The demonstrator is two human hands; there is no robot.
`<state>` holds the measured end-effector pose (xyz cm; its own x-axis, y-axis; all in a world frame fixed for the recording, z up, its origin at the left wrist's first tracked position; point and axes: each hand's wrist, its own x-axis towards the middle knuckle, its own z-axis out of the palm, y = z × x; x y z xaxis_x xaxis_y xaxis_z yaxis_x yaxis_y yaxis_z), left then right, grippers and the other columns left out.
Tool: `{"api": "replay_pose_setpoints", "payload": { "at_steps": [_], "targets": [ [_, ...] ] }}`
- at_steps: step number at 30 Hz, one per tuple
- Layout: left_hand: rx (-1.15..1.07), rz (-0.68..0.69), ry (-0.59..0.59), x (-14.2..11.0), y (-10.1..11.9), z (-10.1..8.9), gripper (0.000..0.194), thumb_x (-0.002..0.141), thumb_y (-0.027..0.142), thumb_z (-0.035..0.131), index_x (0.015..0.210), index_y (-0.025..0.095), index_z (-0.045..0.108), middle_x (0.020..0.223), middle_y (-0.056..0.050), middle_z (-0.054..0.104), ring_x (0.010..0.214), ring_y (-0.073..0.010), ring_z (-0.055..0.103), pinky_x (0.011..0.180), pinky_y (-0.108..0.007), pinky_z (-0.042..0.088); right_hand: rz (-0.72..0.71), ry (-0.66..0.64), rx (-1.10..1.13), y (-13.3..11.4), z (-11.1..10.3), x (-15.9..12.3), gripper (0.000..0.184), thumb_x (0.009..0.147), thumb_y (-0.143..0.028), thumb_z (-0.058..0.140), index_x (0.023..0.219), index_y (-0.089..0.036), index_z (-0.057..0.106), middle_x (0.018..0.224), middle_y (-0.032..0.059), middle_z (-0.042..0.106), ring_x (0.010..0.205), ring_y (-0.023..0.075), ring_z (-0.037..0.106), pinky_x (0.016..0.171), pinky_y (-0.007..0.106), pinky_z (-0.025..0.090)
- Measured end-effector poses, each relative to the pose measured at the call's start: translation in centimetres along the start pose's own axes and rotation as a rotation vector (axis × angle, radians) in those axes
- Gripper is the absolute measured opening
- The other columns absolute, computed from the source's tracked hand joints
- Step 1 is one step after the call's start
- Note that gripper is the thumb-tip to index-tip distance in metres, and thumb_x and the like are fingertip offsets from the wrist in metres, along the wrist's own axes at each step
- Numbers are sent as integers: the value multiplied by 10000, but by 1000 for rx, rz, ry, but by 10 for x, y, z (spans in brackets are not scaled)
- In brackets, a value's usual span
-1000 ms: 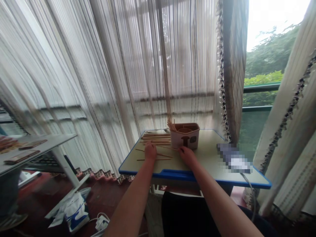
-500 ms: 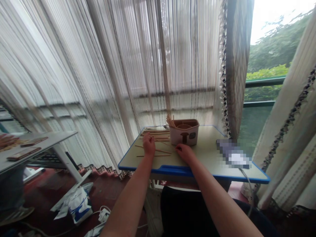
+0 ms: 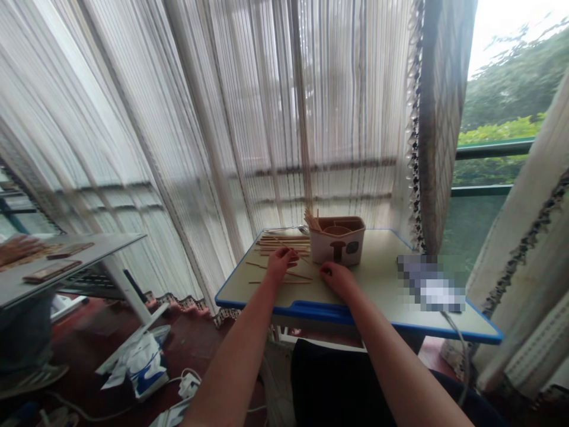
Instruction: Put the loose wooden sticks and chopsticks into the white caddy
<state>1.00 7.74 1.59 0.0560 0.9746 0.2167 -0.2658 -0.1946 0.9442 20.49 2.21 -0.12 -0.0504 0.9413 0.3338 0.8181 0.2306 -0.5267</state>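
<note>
My left hand [image 3: 281, 262] is over the left half of a small table, with its thumb and fingers pinched round a thin wooden chopstick [image 3: 303, 258] that slants down toward the right. Below that hand, two loose chopsticks [image 3: 258, 283] lie apart on the tabletop. Behind it, several more chopsticks [image 3: 284, 242] are laid side by side in a row. My right hand [image 3: 336, 277] rests in front of a white and brown utensil holder [image 3: 349, 250], its fingers curled together; anything inside them is hidden. Light wooden sticks [image 3: 311, 220] stand in the holder's left end.
Metal cutlery [image 3: 302, 229] lies at the table's back edge. A blurred-out object [image 3: 429, 283] with a cable sits on the right side. To the left is another table [image 3: 106, 246], where another person's hand [image 3: 20, 248] rests. Curtains [image 3: 200, 148] hang behind.
My left hand has moved right, away from the row and closer to my right hand, with the chopstick's slant steeper. My right hand stays nearly in place. The whole view has shifted slightly.
</note>
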Motion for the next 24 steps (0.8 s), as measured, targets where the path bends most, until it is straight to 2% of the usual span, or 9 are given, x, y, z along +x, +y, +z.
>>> {"api": "replay_pose_setpoints", "payload": {
  "at_steps": [2, 4, 7, 10, 13, 16, 24],
  "targets": [
    [28, 7, 5, 0, 1, 1, 377, 606, 397, 718, 828, 115, 603, 820, -102, 679, 694, -184, 665, 541, -250, 523, 1, -10, 2, -1, 0, 0, 170, 771, -216, 527, 878, -199, 658, 884, 30, 677, 802, 153, 587, 686, 230, 374],
    [46, 35, 65, 1, 1, 0, 387, 619, 413, 703, 848, 118, 604, 837, -105, 683, 687, -182, 665, 527, -246, 518, 11, 1, 21, -1, 0, 0, 190, 757, -191, 523, 891, -195, 658, 896, 33, 678, 821, 158, 589, 704, 231, 379],
    [52, 75, 107, 4, 0, -3, 381, 642, 416, 672, 868, 117, 604, 833, -99, 684, 651, -160, 654, 501, -228, 501, 50, 93, 74, 0, -3, -1, 233, 754, -182, 501, 937, -178, 645, 929, 48, 676, 840, 162, 593, 729, 230, 390],
    [92, 126, 123, 5, -1, -3, 354, 663, 395, 643, 875, 113, 617, 769, -75, 678, 595, -130, 629, 477, -207, 472, 155, 183, 74, 5, -10, -4, 255, 769, -208, 469, 952, -169, 643, 935, 69, 675, 858, 178, 599, 735, 245, 397],
    [206, 235, 150, 7, 6, 0, 308, 682, 382, 613, 842, 120, 638, 682, -38, 659, 550, -110, 601, 478, -204, 456, 277, 209, 18, 9, -20, -7, 272, 761, -196, 450, 945, -172, 649, 937, 85, 676, 862, 201, 606, 713, 268, 399],
    [279, 387, 178, 11, 31, 6, 267, 708, 368, 585, 813, 132, 650, 646, -13, 645, 541, -101, 590, 521, -213, 466, 356, 229, -37, 9, -25, -10, 281, 758, -193, 442, 941, -185, 655, 929, 96, 676, 852, 221, 609, 683, 288, 400],
    [246, 638, 169, 40, 136, 46, 308, 740, 401, 580, 849, 119, 636, 663, -24, 643, 515, -82, 573, 465, -175, 426, 364, 222, -46, 9, -21, -7, 280, 765, -210, 428, 933, -192, 652, 904, 111, 677, 873, 250, 607, 667, 306, 401]
  ]
}}
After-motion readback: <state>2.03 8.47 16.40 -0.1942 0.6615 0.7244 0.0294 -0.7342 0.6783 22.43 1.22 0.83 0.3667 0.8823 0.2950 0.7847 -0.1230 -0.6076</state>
